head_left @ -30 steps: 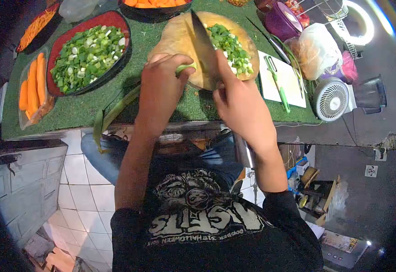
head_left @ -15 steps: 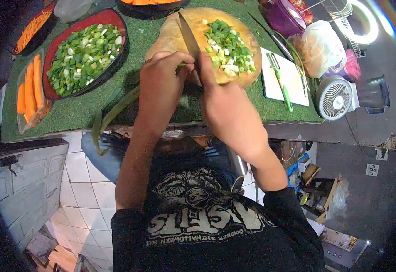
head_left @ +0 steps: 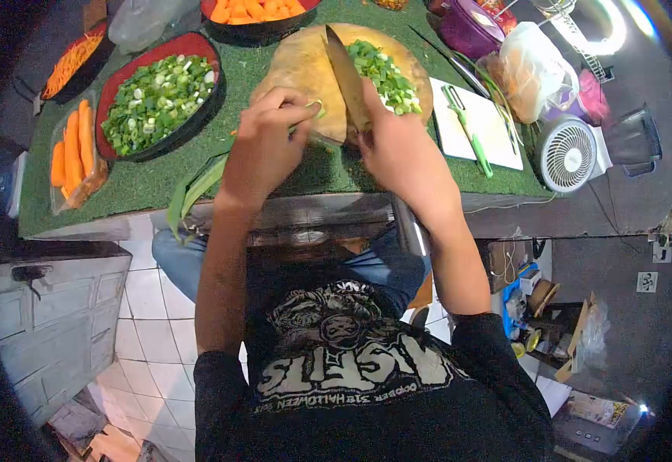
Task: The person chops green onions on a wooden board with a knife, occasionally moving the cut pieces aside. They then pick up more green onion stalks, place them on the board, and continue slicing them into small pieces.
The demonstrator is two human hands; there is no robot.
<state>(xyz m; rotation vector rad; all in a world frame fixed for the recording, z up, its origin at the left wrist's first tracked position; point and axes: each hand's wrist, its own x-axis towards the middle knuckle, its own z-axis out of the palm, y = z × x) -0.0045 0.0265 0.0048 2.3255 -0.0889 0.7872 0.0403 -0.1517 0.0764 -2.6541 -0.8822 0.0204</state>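
My right hand (head_left: pixel 405 154) is closed round a kitchen knife (head_left: pixel 343 73), its blade pointing away over the round wooden cutting board (head_left: pixel 301 58). The dark handle runs back under my wrist. At the board's near left edge, my left hand (head_left: pixel 274 135) pinches a spring onion (head_left: pixel 197 189); its cut end shows by my fingertips and its long green leaves trail past my wrist over the table edge. Chopped spring onion (head_left: pixel 382 73) is heaped on the right half of the board, just beyond the blade and partly hidden by my right hand.
On the green mat, a red-black bowl of chopped spring onion (head_left: pixel 159 100) and a tray of carrots (head_left: pixel 74 154) stand left. Cut carrot (head_left: pixel 251 9) fills a bowl behind. A green peeler (head_left: pixel 467 131) lies on a white board, right, near a small fan (head_left: pixel 567 158).
The knife has moved right, away from my left fingers, and turned slightly. My left hand has shifted a little, showing the onion's cut end. The whole view has shifted slightly.
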